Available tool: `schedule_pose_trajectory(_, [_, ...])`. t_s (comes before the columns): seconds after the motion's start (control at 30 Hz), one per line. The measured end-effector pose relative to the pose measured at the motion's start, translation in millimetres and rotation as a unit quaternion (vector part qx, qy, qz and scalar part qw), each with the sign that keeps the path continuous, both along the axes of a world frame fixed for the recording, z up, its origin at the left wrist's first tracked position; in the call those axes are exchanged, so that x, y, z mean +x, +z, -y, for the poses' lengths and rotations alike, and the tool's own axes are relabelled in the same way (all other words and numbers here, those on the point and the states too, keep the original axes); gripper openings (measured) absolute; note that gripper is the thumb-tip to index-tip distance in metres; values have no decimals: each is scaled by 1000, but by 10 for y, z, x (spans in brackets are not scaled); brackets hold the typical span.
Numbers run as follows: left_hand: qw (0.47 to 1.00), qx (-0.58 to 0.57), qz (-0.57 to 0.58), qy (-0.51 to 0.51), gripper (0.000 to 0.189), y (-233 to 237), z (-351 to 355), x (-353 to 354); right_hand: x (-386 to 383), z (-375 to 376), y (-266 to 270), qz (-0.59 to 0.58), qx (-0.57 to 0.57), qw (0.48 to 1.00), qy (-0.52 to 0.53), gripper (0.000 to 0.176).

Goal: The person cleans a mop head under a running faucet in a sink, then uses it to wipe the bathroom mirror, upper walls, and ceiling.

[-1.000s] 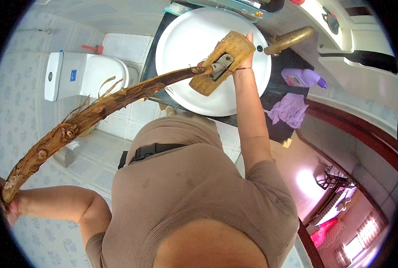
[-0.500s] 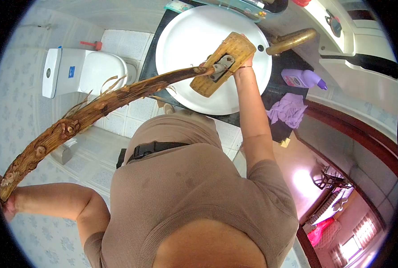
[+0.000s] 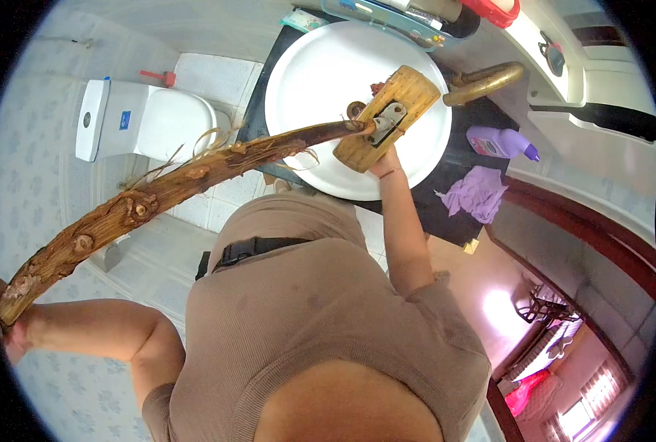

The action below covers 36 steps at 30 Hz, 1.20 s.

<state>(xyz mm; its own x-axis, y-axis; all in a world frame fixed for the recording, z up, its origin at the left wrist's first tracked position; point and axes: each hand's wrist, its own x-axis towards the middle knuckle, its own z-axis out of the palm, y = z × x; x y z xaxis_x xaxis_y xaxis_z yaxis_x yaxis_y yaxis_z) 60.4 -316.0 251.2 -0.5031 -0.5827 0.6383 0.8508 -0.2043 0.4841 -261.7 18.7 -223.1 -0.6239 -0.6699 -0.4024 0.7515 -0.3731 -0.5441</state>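
A long rough wooden pole [image 3: 140,206], with knots and loose bark strips, runs across the view from lower left to the sink. Its far end joins a rectangular bamboo head [image 3: 416,92] through a grey metal bracket [image 3: 389,124]. At the left edge my left hand [image 3: 16,340], partly cut off, is closed round the pole's thick end. My right hand [image 3: 384,163] grips the bamboo head from beneath, its fingers mostly hidden behind it. Under the head lies the white oval sink [image 3: 306,77]. A brown ring [image 3: 355,110] shows in the basin beside the bamboo.
A brass tap [image 3: 486,82] curves over the sink's right rim. On the dark counter [image 3: 453,214] are a purple bottle [image 3: 499,141] and a crumpled lilac cloth [image 3: 475,193]. A white toilet [image 3: 169,124] stands to the left. A doorway with a brown frame [image 3: 586,228] opens on the right.
The bamboo head and my right hand have shifted a little right over the sink, uncovering the brown ring. My left hand keeps its hold on the pole. The view has shifted slightly.
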Motion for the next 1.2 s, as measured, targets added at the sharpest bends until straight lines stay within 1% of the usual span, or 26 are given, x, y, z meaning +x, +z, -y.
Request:
schedule_pose_trajectory(0.03, [1000, -3, 9, 8, 28, 1, 61, 50, -26, 42, 7, 3, 1, 1000, -1, 58])
schedule_pose_trajectory(0.1, [999, -11, 25, 23, 26, 12, 212, 151, -162, 116, 13, 122, -187, 975, 5, 52])
schedule_pose_trajectory(0.13, [999, -16, 34, 33, 25, 15, 289, 215, -184, 152, 97, 123, -189, 974, 2, 52])
schedule_pose_trajectory(0.2, [997, -27, 45, 56, 23, 28, 427, 420, -250, 271, 348, 82, -202, 974, -54, 54])
schedule_pose_trajectory(0.23, [995, -36, 53, 70, 23, 51, 505, 529, -187, 261, 672, 93, -228, 969, -27, 55])
schedule_pose_trajectory(0.27, [993, -48, 62, 88, 23, 85, 619, 659, -212, 266, 667, 91, -231, 968, -27, 55])
schedule_pose_trajectory(0.33, [984, -90, 90, 120, 23, 152, 827, 840, -307, 234, 618, 81, -231, 968, 57, 50])
schedule_pose_trajectory(0.37, [980, -108, 103, 129, 23, 164, 900, 896, -351, 254, 554, 132, -199, 971, 28, 47])
schedule_pose_trajectory(0.4, [979, -118, 110, 123, 23, 112, 840, 796, -378, 224, 506, 133, -198, 971, 25, 47])
schedule_pose_trajectory(0.43, [978, -128, 118, 118, 24, 60, 780, 695, -419, 201, 470, 118, -151, 981, 20, 49])
schedule_pose_trajectory(0.47, [988, -68, 95, 102, 26, -33, 740, 687, -456, 201, 437, 103, -104, 989, 18, 53])
schedule_pose_trajectory(0.5, [991, -37, 85, 94, 27, -45, 701, 659, -484, 210, 404, 112, -94, 989, 1, 46])
schedule_pose_trajectory(0.53, [994, -6, 73, 87, 28, -59, 661, 630, -494, 206, 354, 112, -93, 989, 1, 46])
schedule_pose_trajectory(0.57, [979, 37, 71, 190, 33, -30, 635, 594, -505, 200, 306, 78, -67, 995, -13, 43])
schedule_pose_trajectory(0.63, [950, 82, 71, 291, 41, -9, 653, 612, -503, 198, 170, 46, -38, 998, -27, 41])
schedule_pose_trajectory(0.7, [983, 82, 19, 165, 42, -6, 728, 742, -500, 199, 26, 34, -43, 997, -53, 38])
schedule_pose_trajectory(0.73, [982, 83, 19, 166, 42, 19, 795, 810, -492, 207, 8, 35, -42, 997, -51, 38])
schedule_pose_trajectory(0.83, [973, -14, 89, 211, 42, 100, 775, 718, -463, 219, 2, 33, -58, 996, -67, 37])
schedule_pose_trajectory(0.87, [939, 1, 96, 330, 42, 100, 674, 592, -448, 229, 29, 42, -75, 993, -78, 38])
schedule_pose_trajectory(0.93, [890, 16, 102, 444, 42, 87, 585, 515, -402, 255, 135, 53, -91, 991, -88, 38])
schedule_pose_trajectory(0.97, [956, -19, 102, 273, 36, 87, 598, 570, -380, 276, 200, 62, -97, 988, -104, 39])
schedule_pose_trajectory(1.03, [989, -53, 100, 92, 34, 107, 693, 701, -367, 274, 189, 72, -104, 985, -121, 39])
schedule_pose_trajectory(1.07, [994, -56, 98, 9, 32, 124, 790, 792, -371, 247, 134, 31, -37, 992, -117, 41])
schedule_pose_trajectory(1.1, [993, -57, 96, -34, 32, 146, 803, 789, -370, 227, 112, -7, 33, 993, -110, 44])
schedule_pose_trajectory(1.13, [991, -57, 96, -76, 32, 168, 818, 789, -388, 212, 99, -26, 63, 991, -111, 45])
schedule_pose_trajectory(1.2, [995, -48, 81, -38, 30, 144, 786, 754, -396, 191, 151, -21, 35, 994, -100, 49])
